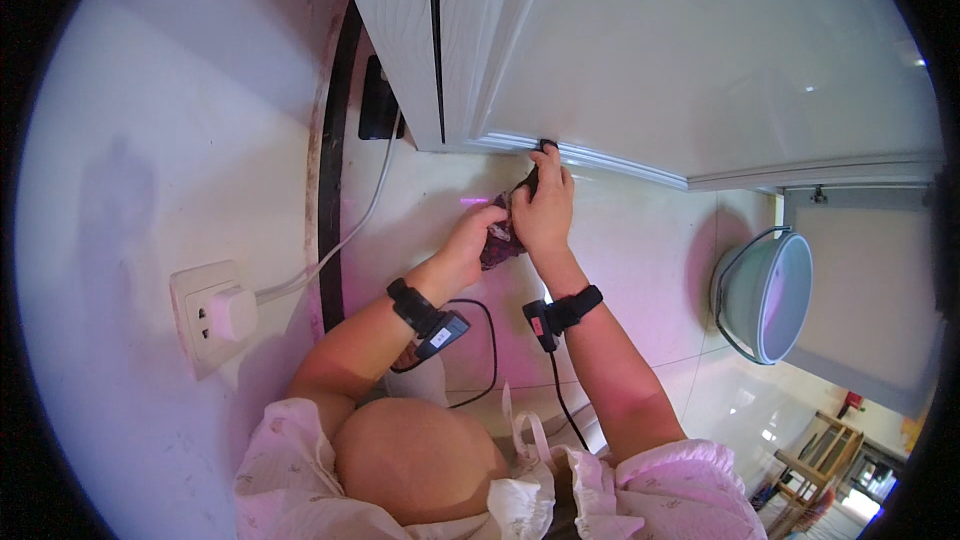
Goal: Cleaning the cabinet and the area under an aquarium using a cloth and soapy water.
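Observation:
A dark patterned cloth [500,244] is bunched between my two hands above the tiled floor. My left hand [466,240] grips its lower left side, thumb on top. My right hand [545,210] holds the upper end, fingers stretched to the metal track [622,163] along the bottom of the white cabinet door [697,60]. A dark bit of the cloth shows at those fingertips, against the track. Each wrist wears a black strap with a small cabled device.
To the right, a light blue bucket [780,300] with a handle stands by an open cabinet door [862,285]. On the left wall, a white plug [232,313] sits in a socket [196,345]; its cord [367,210] runs to a black device [377,101]. A wooden rack [821,450] stands farther off.

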`<state>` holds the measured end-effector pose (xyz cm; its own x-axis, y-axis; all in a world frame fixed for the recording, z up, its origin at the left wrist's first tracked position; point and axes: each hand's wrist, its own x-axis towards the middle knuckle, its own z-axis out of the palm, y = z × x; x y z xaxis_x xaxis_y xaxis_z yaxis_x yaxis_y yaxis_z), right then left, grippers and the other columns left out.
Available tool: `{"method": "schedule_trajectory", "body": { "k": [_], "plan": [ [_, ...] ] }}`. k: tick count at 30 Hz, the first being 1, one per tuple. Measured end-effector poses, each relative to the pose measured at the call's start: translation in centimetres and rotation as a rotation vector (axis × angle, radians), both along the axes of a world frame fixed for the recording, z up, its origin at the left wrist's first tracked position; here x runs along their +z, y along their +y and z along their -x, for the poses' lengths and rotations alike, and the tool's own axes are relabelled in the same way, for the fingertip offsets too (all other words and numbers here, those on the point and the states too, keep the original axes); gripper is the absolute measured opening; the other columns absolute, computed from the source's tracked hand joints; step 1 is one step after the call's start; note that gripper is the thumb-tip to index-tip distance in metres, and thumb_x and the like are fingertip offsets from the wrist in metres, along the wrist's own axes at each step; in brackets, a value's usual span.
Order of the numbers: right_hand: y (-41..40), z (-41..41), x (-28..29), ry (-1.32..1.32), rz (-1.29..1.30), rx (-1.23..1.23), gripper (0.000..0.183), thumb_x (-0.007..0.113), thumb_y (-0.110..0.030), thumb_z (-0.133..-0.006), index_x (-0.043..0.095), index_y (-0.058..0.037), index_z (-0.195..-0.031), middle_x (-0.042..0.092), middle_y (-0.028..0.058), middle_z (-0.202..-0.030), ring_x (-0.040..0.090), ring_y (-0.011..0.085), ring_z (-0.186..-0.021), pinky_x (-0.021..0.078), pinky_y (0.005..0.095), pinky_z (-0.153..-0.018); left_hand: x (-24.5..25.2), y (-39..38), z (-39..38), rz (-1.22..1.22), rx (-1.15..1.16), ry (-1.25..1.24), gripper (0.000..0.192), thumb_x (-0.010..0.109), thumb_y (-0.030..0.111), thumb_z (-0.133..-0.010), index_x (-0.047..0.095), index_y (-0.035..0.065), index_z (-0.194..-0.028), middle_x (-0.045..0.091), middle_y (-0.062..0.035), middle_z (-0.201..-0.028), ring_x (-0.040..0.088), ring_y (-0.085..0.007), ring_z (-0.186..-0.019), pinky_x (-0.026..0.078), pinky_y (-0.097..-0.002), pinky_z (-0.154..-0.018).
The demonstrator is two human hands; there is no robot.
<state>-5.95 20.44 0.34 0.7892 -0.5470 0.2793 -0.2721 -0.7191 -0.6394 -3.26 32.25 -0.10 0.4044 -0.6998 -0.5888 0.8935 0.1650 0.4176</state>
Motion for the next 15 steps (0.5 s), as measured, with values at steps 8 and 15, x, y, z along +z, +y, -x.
{"method": "schedule_trajectory", "body": {
  "k": [8, 15],
  "plan": [
    [3.5, -2.8, -0.2, 0.051, -0.026, 0.167, 0.032, 0.054, 0.007, -0.065, 0.05, -0.0024, -0.095, 0.047, 0.0164, -0.128, 0.051, 0.038, -0.097, 0.044, 0.0433, -0.084, -2.3, 1.3, 0.1, -0.135, 0.213, 0.176, 0.026, 0.042, 0.029, -0.091, 0.058, 0.01, -0.099, 0.063, -0.0061, -0.094, 0.061, -0.0183, -0.085, 0.05, -0.0323, -0.074],
    [3.4, -2.9, -0.9, -0.112, -0.396, 0.2, 0.029, 0.051, 0.01, -0.065, 0.047, -0.0031, -0.09, 0.046, 0.0177, -0.131, 0.051, 0.0398, -0.096, 0.0441, 0.0428, -0.082, -1.5, 0.9, 0.7, -0.159, 0.241, 0.125, 0.035, 0.033, 0.03, -0.093, 0.055, 0.0079, -0.11, 0.062, -0.0094, -0.106, 0.061, -0.0224, -0.096, 0.049, -0.0365, -0.085]
  ]
}}
